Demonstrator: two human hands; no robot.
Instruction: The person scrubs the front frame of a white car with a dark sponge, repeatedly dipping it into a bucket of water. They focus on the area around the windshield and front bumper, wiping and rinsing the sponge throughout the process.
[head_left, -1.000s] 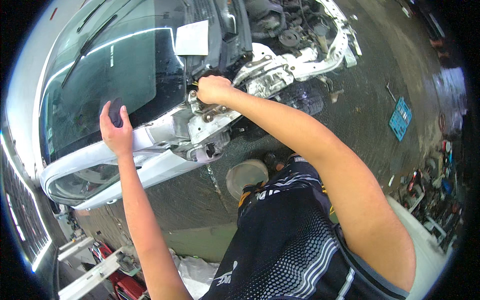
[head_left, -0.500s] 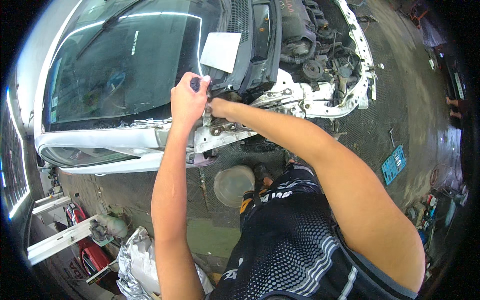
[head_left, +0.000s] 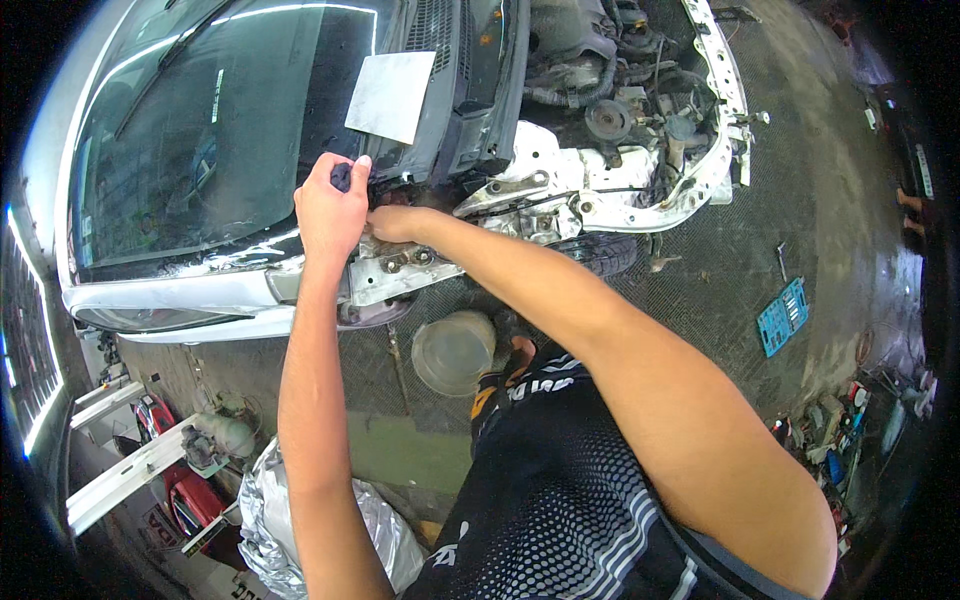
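Observation:
My left hand [head_left: 332, 205] is closed in an upright fist around a tool with a black handle [head_left: 341, 177]. Only the handle's end shows above the fingers; the rest of the tool is hidden. The fist sits at the lower corner of the windshield [head_left: 230, 130], above the white metal edge [head_left: 385, 275] of the car body. Beside it my right hand [head_left: 397, 223] reaches in low at the same corner, its fingers curled and mostly hidden. What they grip cannot be made out.
A white rectangular sheet [head_left: 391, 97] lies over the windshield base. The exposed engine [head_left: 610, 120] is to the right. A round bucket [head_left: 453, 352] stands by my feet. On the floor lie a blue tool case [head_left: 783, 318], a wrench [head_left: 781, 260] and silver sheeting [head_left: 385, 530].
The view has shifted, so the car sits farther left in the picture. Both hands stay at the same corner of the car, with the left still around the black handle.

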